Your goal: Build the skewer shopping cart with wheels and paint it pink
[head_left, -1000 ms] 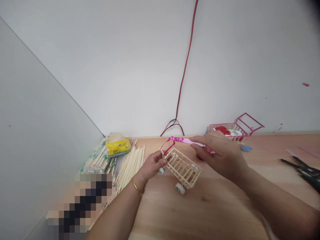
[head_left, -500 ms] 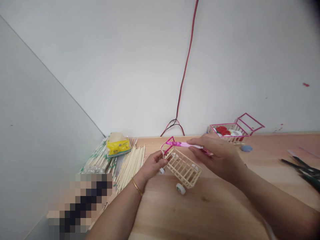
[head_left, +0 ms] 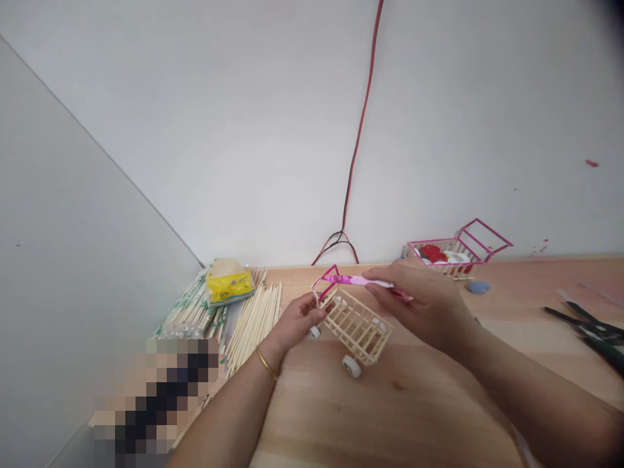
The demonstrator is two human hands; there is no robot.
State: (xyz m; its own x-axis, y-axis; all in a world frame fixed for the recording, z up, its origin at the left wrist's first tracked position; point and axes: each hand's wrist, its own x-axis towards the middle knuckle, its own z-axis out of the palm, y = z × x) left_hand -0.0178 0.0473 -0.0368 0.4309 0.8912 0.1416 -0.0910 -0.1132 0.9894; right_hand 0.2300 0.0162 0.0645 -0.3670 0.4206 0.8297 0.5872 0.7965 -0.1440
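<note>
Your left hand (head_left: 295, 320) grips the wheeled stick cart (head_left: 355, 329) over the counter (head_left: 336, 406); your right hand (head_left: 422, 296) pinches a pink-stained tool (head_left: 353, 280), tip at the cart's handle frame (head_left: 328, 290). Left of the cart, loose sticks (head_left: 256, 322); beyond, the counter's far edge; rightward, a broad counter stretch, then dark-handled cutters (head_left: 602, 351).

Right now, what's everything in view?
Front cart: one, pale, partly pink, centre
Slim tool: one, pink and white, centre
Rear cart: one, pale and pink, right
Pieces: several, red and white, inside rear cart
Flat lump: one, blue, right
Tools: count unclear, dark, far right
Sticks: many, pale, left, some wrapped
Packet: one, yellow and cream, left
Cable: one, red and black, wall
Table: one, tan, below
Bracelet: one, gold, left wrist
Left hand: one, on front cart
Right hand: one, on slim tool
</note>
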